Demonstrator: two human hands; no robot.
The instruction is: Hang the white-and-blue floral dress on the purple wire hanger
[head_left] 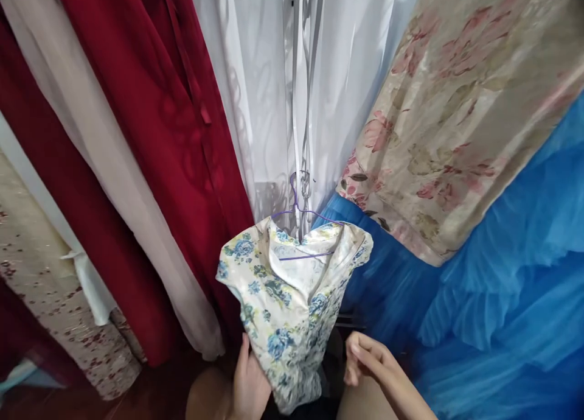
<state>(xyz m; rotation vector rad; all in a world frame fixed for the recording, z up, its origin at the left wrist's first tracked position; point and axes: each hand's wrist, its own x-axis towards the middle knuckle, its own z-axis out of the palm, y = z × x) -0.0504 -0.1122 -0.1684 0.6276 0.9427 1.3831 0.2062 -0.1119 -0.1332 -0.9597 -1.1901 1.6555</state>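
A cream floral dress (278, 298) with blue roses hangs in front of me on a purple wire hanger (294, 208). Its neckline is open, showing the white lining and the hanger's lower bar. My left hand (252, 383) grips the dress's lower left side, thumb in front along the edge and fingers hidden behind the cloth. My right hand (368, 362) is just right of the dress, apart from it, with the fingers curled and thumb pressed to them. Whether anything small is pinched there I cannot make out.
Behind the dress hang white satin gowns (264, 73) with long ribbons (296, 103). Red gowns (150, 91) and a pale pink one (114, 146) are on the left. A beige floral gown (456, 122) and blue ruffled tulle (493, 304) fill the right side.
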